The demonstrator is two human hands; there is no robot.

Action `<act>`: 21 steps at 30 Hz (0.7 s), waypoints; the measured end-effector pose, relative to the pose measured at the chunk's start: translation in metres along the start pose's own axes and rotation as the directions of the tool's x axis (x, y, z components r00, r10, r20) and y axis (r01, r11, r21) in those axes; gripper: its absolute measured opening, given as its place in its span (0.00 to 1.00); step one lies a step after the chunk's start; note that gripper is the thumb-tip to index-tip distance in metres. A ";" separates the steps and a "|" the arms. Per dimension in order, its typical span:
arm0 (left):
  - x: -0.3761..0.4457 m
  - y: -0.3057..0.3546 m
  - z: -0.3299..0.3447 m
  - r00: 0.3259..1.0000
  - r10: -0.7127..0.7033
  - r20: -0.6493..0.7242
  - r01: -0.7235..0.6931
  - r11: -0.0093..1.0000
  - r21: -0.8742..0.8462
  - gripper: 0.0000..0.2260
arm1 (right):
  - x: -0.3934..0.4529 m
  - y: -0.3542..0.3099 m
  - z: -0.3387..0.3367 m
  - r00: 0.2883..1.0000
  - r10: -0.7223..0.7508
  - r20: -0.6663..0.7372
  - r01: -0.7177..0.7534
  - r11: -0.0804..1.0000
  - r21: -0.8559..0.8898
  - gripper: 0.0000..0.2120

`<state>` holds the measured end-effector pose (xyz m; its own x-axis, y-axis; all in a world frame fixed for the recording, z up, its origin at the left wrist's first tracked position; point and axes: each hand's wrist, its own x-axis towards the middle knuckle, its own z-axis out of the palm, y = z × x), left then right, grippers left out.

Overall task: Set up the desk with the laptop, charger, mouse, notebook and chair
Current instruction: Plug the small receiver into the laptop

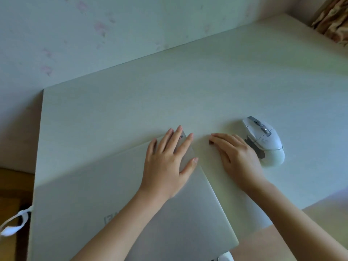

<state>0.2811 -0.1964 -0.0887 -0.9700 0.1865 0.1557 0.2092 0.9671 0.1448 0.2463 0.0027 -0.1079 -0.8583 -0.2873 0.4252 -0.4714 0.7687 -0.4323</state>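
Pale wooden desk (207,81) against floral wallpaper: nearest, a closed silver laptop (169,213) lies skewed, its long axis angled toward the far right. On its far corner rests the left hand (165,162), fingers spread flat. Right hand (237,157) lies palm-down, fingers loosely curled, touching a white mouse (265,140) pointing far-left.

The desk (188,87) was a pale cream with faint woodgrain. The closed laptop (105,194) was silver-grey (grey lettering on its lid). The mouse (267,140) was white with grey buttons. The wallpaper (75,34) was whitish with pale pink flowers, and the curtain (333,19) was brown-gold and patterned.
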 end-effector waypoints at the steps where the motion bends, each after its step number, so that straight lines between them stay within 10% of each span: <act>1: 0.001 0.001 0.000 1.000 -0.005 0.002 0.005 1.000 0.005 0.25 | 0.003 0.002 0.001 1.000 -0.013 -0.004 0.013 1.000 0.017 0.10; 10: 0.000 0.003 0.000 1.000 -0.013 0.018 0.012 1.000 0.024 0.25 | 0.014 0.007 -0.006 0.996 -0.052 0.077 0.017 0.919 0.395 0.10; 21: -0.001 0.007 -0.001 0.999 -0.035 -0.014 0.035 0.999 -0.001 0.25 | 0.018 0.006 -0.021 0.900 0.169 0.402 -0.429 0.509 0.746 0.16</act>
<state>0.2840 -0.1901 -0.0869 -0.9749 0.1506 0.1643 0.1757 0.9729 0.1507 0.2323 0.0135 -0.0862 -0.9334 -0.3587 -0.0099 -0.0233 0.0884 -0.9958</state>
